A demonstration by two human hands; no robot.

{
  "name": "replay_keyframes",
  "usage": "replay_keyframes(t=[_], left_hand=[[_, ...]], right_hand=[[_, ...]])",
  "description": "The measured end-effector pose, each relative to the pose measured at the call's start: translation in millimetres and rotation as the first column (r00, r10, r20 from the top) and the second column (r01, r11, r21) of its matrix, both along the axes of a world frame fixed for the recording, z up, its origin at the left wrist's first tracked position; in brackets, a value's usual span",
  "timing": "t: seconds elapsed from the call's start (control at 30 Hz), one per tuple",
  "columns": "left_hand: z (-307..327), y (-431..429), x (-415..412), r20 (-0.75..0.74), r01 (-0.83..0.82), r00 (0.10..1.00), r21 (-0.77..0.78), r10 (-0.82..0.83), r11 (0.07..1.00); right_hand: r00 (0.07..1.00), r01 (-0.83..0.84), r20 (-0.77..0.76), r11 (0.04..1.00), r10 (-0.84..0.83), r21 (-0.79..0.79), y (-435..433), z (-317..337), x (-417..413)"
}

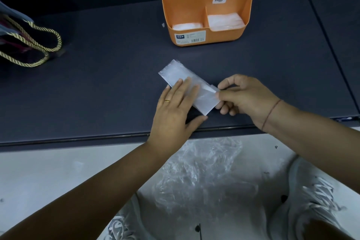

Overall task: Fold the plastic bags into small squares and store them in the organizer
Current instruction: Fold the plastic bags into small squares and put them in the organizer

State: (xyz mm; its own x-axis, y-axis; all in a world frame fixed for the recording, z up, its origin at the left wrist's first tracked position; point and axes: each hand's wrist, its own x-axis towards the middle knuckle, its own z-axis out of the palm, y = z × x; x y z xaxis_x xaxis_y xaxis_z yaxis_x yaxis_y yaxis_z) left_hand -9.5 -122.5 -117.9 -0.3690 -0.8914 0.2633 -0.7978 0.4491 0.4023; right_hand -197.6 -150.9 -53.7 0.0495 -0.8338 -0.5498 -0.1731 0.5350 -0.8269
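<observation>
1. Left hand [175, 107]: laid flat, fingers straight and together, pressing down on the middle of the plastic bag [175, 72]; gold ring [167, 101] on one finger.
2. Right hand [241, 97]: thumb and forefinger pinch the bag's near-right end, other fingers curled beneath; thin thread [270, 113] round the wrist.
3. Table [97, 87]: matt, dark blue-grey, dimly lit; a seam at far right meets a second panel. Below the front edge: pale floor, crumpled clear plastic [198, 171], white shoe [315, 191].
4. Plastic bag: folded to a long flat strip, lying on the table near its front edge. The long axis runs diagonally, with the free end pointing far-left and the pinched end near-right.
5. Organizer [185, 6]: orange, upright, further back on the table, well apart from the strip. It has three rear compartments and two front ones, each holding folded bags [224, 21]; barcode labels on the divider and front wall.
6. Gold rope handles [58, 40]: on a bag at the left edge, mostly out of view.
</observation>
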Motion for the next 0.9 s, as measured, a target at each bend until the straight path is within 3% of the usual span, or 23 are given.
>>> replay_keyframes(t=[0.1, 0.2, 0.3, 0.37, 0.43, 0.5, 0.63, 0.8, 0.9], left_hand=[[-2.8, 5.4, 1.1, -0.099, 0.005, 0.995, -0.051, -0.01, 0.999], [-4.4, 12.3, 1.5, -0.116, 0.013, 0.993, -0.041, -0.018, 0.999], [-4.4, 16.3, 2.2, -0.144, 0.025, 0.989, 0.008, -0.023, 1.0], [-3.5, 17.7, 2.8, -0.157, 0.041, 0.987, 0.036, -0.035, 0.999], [-1.1, 18.2, 2.7, -0.175, 0.043, 0.984, 0.066, -0.031, 0.997], [1.5, 18.6, 2.6, -0.204, 0.032, 0.979, 0.108, -0.01, 0.994], [4.3, 19.2, 0.9, -0.296, -0.015, 0.952, 0.19, 0.072, 0.982], [15.6, 14.6, -3.7, -0.425, -0.207, 0.838, 0.331, 0.341, 0.921], [22.8, 6.8, -4.2, -0.472, -0.278, 0.741, 0.433, 0.479, 0.857]], right_hand=[[0.991, -0.13, 0.007, 0.991, 0.13, 0.001, 11.4, 3.1, -3.4], [0.946, -0.317, -0.126, 0.936, 0.3, -0.152, 9.1, 7.9, -18.2], [0.801, -0.597, -0.277, 0.741, 0.531, -0.308, -9.3, 17.5, -37.7], [0.654, -0.756, -0.362, 0.586, 0.664, -0.291, -17.1, 14.1, -39.9], [0.578, -0.815, -0.427, 0.508, 0.695, -0.278, -19.8, 1.8, -31.7], [0.624, -0.781, -0.459, 0.526, 0.632, -0.338, -18.1, -13.1, -20.1], [0.823, -0.56, -0.391, 0.706, 0.413, -0.433, -15.8, -29.1, -12.9], [0.873, -0.459, -0.353, 0.811, 0.337, -0.363, -24.7, -24.1, -1.8], [0.86, -0.434, -0.407, 0.86, 0.307, -0.268, -33.2, -20.3, 8.9]])
